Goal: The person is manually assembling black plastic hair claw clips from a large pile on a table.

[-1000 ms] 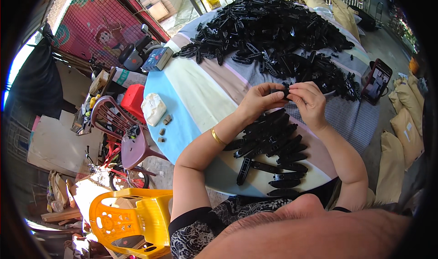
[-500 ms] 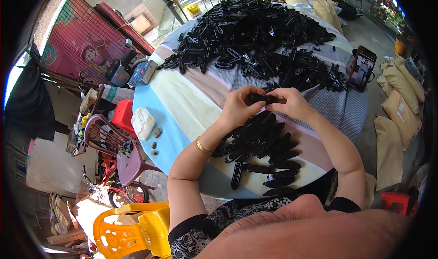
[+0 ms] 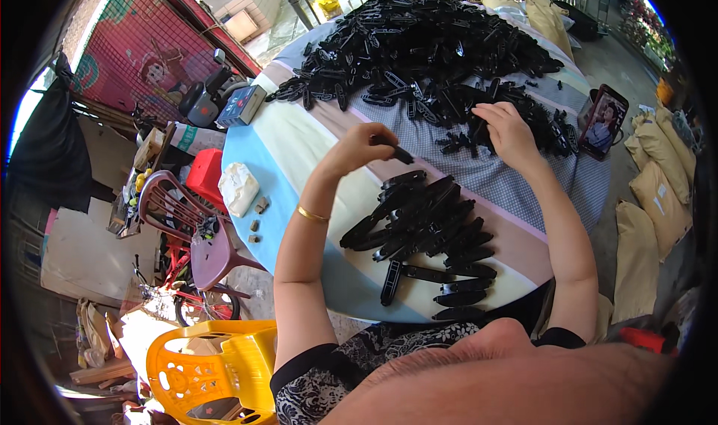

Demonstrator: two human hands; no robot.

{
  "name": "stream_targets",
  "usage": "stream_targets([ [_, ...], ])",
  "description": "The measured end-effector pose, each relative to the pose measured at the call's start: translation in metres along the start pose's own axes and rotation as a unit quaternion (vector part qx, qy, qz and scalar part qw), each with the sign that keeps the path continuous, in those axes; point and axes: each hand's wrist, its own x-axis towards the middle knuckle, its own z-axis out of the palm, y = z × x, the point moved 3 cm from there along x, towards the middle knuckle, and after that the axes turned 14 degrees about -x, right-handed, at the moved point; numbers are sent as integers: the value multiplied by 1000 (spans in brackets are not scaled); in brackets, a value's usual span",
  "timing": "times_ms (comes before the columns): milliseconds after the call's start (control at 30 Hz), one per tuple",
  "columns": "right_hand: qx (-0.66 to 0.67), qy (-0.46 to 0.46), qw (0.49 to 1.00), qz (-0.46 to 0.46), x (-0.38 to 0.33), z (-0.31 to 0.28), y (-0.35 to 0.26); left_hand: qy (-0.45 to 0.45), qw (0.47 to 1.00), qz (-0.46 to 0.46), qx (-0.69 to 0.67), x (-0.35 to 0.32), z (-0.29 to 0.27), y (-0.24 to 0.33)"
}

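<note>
My left hand (image 3: 364,148) is closed around a long black plastic piece (image 3: 402,155), one end of which sticks out past the fingers, above the cloth. My right hand (image 3: 510,133) is over the near edge of a heap of small black parts (image 3: 458,142). Its fingers are bent together at the tips, and what they pinch, if anything, cannot be made out. Below both hands lies a group of slender, boat-shaped black pieces (image 3: 430,215), overlapping in rough rows. Beyond them a large mound of similar black pieces (image 3: 419,43) covers the far part of the table.
A striped cloth (image 3: 321,170) covers the round table. On its left are a box (image 3: 241,106), a white crumpled bag (image 3: 238,189) and small brown blocks (image 3: 261,205). A phone (image 3: 603,122) stands at the right edge. Chairs (image 3: 217,369) and sacks (image 3: 658,193) surround the table.
My hands were together on one black piece. Now the left has drawn back leftward with a piece, and the right has let go and moved up and right to the small parts.
</note>
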Motion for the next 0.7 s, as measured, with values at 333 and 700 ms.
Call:
stream_targets([
  [333, -33, 82, 996, -27, 6, 0, -10, 55, 960, 113, 249, 5, -5, -11],
  [700, 68, -135, 982, 112, -5, -12, -41, 10, 956, 25, -293, 5, 60, -14],
])
